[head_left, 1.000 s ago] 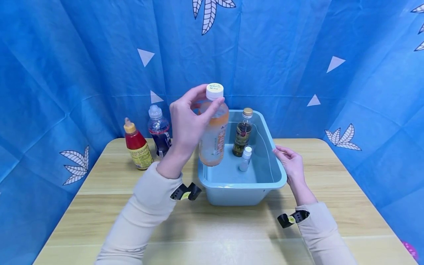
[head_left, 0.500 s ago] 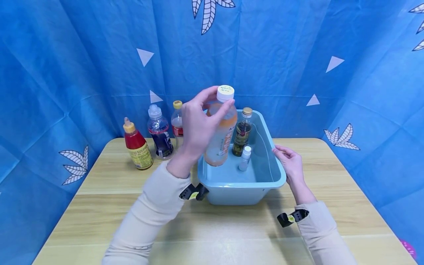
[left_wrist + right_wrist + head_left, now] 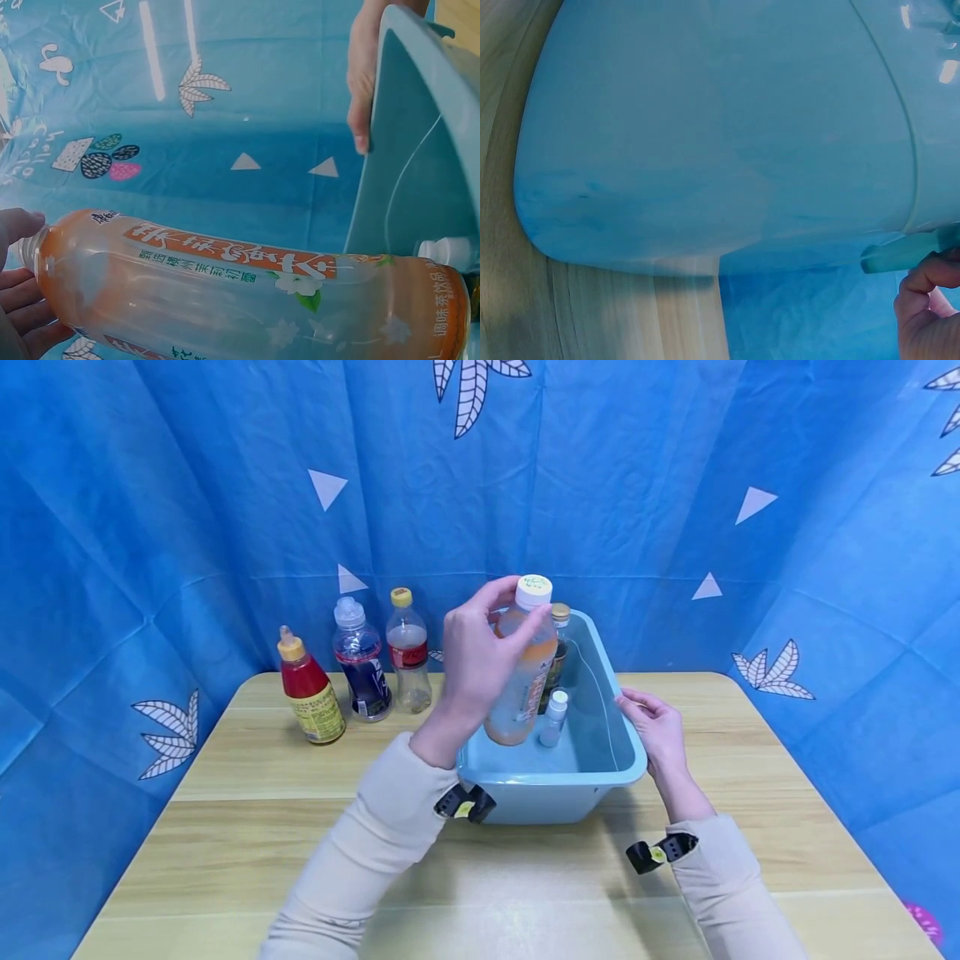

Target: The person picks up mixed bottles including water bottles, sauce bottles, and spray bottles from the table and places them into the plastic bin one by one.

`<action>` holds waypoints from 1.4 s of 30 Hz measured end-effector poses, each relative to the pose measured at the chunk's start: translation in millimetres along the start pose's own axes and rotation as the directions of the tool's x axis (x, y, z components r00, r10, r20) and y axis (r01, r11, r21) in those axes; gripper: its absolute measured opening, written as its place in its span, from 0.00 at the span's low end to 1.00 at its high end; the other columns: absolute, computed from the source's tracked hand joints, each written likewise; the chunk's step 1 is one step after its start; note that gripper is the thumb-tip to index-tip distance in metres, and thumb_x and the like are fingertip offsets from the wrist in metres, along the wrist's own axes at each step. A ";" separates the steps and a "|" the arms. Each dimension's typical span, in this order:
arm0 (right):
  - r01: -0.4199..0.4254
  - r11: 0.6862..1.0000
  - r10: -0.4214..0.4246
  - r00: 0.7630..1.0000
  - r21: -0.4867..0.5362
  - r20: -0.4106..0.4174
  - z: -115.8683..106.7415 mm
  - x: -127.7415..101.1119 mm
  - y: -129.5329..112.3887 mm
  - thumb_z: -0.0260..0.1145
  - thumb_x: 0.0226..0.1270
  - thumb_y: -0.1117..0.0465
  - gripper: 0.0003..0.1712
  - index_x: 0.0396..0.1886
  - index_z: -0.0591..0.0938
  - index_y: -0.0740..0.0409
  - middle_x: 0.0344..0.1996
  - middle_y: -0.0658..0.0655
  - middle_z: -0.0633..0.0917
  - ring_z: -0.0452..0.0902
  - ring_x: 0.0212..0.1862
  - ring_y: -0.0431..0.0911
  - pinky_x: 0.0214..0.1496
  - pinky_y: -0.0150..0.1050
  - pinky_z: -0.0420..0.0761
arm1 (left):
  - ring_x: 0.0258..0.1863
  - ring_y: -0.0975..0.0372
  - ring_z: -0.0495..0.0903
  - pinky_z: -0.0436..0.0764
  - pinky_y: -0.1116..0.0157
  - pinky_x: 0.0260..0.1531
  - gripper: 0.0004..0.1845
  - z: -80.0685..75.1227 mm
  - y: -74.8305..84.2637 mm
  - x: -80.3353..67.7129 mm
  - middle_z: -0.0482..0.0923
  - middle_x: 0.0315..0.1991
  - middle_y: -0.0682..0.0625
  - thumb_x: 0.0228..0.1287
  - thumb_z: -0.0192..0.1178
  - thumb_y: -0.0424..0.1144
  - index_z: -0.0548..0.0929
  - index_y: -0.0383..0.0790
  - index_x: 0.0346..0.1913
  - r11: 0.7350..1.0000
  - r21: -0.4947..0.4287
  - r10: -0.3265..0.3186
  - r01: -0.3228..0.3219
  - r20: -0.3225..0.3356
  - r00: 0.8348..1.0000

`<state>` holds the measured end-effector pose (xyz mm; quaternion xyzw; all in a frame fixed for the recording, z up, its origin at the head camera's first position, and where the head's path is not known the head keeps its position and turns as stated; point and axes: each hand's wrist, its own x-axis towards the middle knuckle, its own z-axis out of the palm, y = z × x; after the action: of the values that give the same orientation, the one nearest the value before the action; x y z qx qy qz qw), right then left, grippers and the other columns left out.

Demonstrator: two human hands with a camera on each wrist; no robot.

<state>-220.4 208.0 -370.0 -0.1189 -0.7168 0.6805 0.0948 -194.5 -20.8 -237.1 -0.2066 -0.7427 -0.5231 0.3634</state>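
Note:
In the head view my left hand (image 3: 480, 653) grips a large clear plastic drink bottle (image 3: 517, 706) around its neck, below the white cap. The bottle has orange printing and leans slightly, its lower end over the opening of a light blue plastic basin (image 3: 551, 779). My right hand (image 3: 658, 728) holds the basin's right rim, thumb and fingers around the edge. Inside the basin stand a small white-capped bottle (image 3: 554, 727) and a dark glass bottle (image 3: 558, 667) with a gold cap, partly hidden behind the drink bottle. The left wrist view shows the drink bottle (image 3: 247, 292) lengthwise.
Left of the basin stand a red sauce squeeze bottle (image 3: 313, 697), a dark-labelled drink bottle (image 3: 362, 672) and a yellow-capped cola bottle (image 3: 408, 656). All rest on a wooden table (image 3: 225, 835), with a blue patterned curtain (image 3: 600, 485) behind it.
My left hand has carried the drink bottle rightward and a little lower over the basin. The cola bottle has come into full view. My right hand stays on the rim.

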 end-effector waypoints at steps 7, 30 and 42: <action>0.005 1.000 -0.005 1.000 0.007 -0.011 1.7 -0.5 -0.1 0.65 0.56 0.60 0.25 0.51 0.74 0.71 0.19 0.42 0.80 0.77 0.25 0.34 0.27 0.26 0.77 | 0.34 0.66 0.78 0.72 0.71 0.20 0.17 12.1 -5.8 -7.5 0.82 0.36 0.48 0.52 0.65 0.41 0.79 0.34 0.43 1.000 -0.010 -0.003 0.003 0.006 1.000; -0.004 1.000 0.003 1.000 -0.025 -0.013 -0.3 0.1 0.0 0.65 0.56 0.58 0.25 0.51 0.75 0.68 0.20 0.43 0.80 0.77 0.26 0.35 0.28 0.27 0.77 | 0.34 0.65 0.77 0.74 0.72 0.28 0.17 51.8 -23.8 -30.8 0.81 0.35 0.50 0.49 0.66 0.42 0.79 0.37 0.42 0.981 0.026 -0.192 0.190 0.103 0.976; 0.011 1.000 -0.011 1.000 -0.029 0.013 -0.4 -0.2 0.8 0.64 0.57 0.57 0.26 0.52 0.73 0.69 0.21 0.42 0.80 0.77 0.26 0.35 0.29 0.27 0.77 | 0.36 0.65 0.78 0.75 0.73 0.35 0.18 67.8 -32.2 -37.4 0.81 0.36 0.50 0.48 0.67 0.42 0.78 0.37 0.41 0.960 0.036 -0.280 0.278 0.143 0.949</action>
<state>-220.1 208.3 -370.8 -0.1119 -0.7278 0.6703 0.0923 -214.2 33.0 -298.4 -0.1347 -0.7932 -0.5469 0.2316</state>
